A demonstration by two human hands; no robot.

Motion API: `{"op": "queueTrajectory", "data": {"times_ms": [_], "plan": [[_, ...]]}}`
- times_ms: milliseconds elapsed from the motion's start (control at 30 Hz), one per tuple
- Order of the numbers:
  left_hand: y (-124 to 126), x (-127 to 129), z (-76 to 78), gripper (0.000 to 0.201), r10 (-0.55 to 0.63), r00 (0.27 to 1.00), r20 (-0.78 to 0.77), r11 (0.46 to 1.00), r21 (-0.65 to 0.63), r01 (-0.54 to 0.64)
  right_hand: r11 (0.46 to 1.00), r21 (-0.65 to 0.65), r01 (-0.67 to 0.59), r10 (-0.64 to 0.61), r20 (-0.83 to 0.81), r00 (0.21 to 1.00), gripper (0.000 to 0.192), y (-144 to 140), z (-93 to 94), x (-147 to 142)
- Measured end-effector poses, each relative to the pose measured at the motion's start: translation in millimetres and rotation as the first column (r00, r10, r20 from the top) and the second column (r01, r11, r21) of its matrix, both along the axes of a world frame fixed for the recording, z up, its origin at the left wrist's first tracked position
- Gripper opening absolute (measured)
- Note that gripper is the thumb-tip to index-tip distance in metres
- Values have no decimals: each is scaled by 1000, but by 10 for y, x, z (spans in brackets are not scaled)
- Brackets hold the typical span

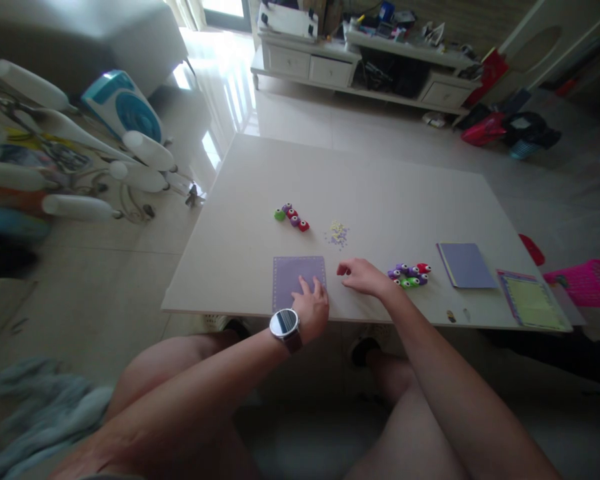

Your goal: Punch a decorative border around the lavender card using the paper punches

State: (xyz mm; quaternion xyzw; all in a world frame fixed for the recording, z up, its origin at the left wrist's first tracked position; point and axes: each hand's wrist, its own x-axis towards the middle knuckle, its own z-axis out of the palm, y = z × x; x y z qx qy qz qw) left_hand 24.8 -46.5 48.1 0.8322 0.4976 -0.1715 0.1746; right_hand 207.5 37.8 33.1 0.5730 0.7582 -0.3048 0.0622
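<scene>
A purple sheet of paper (286,273) with a row of small light marks along its edges lies near the table's front edge. My left hand (311,305), with a watch on the wrist, rests on its right part with fingers spread flat. Just right of the sheet, my right hand (363,275) is low over the table, its fingers loosely bent and the thumb apart; I see nothing held. Beyond it lies a scatter of tiny yellow and purple paper bits (337,233). A cluster of small purple, green and red pieces with eye-like dots (410,275) sits right of that hand.
More such eye-dotted pieces (293,217) stand behind the sheet. To the right are a purple paper stack (467,265), a yellow-green framed pad (533,303) and two small items near the white table's (370,180) edge. A pink basket (590,283) is beyond the right end.
</scene>
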Motion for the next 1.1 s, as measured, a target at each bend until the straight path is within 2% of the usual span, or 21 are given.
{"op": "queueTrajectory", "data": {"times_ms": [67, 133, 267, 633, 967, 1033, 1100], "plan": [[2, -1, 3, 63, -7, 1000, 2, 1000, -3, 7, 997, -35, -64, 66, 74, 995, 36, -32, 8, 15], [6, -2, 6, 65, -13, 1000, 5, 1000, -6, 13, 997, -49, -65, 72, 143, 987, 36, -42, 11, 48], [20, -6, -1, 66, -18, 1000, 9, 1000, -9, 18, 999, -40, -30, 37, 217, 975, 36, 0, -12, 174], [60, -13, -1, 66, -23, 999, 28, 1000, -18, 23, 996, -7, 89, -84, 269, 959, 37, 133, -86, 498], [91, -15, 5, 64, -31, 999, 31, 999, -12, 31, 970, 29, 240, -236, 331, 914, 40, 96, 78, 530], [93, -8, -7, 64, -25, 999, 32, 1000, -7, 25, 970, 60, 234, -241, 304, 922, 33, 98, 108, 492], [94, -2, -27, 65, -19, 999, 35, 1000, 1, 19, 967, 118, 227, -247, 197, 949, 22, 120, 189, 426]]}}
